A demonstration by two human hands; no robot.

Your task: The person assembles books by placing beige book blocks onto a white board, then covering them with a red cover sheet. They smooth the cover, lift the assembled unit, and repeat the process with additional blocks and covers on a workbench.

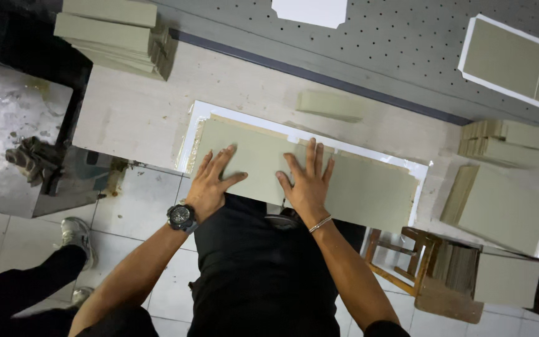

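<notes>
My left hand (pixel 212 181) lies flat, fingers spread, on a grey-green cardboard panel (pixel 254 156) at the near edge of the workbench. My right hand (pixel 307 178) presses flat beside it, over the seam to a second grey-green panel (pixel 369 190). Both panels rest on a white sheet (pixel 244 118) whose border shows around them. A black watch is on my left wrist and a thin bracelet on my right. Neither hand grips anything.
Stacks of grey-green boards sit at the back left (pixel 116 34) and right (pixel 509 140), with a large board (pixel 500 206) near them. A small strip (pixel 329 105) lies behind the panels. A wooden stool (pixel 432 274) stands right; another person's legs (pixel 26 281) are lower left.
</notes>
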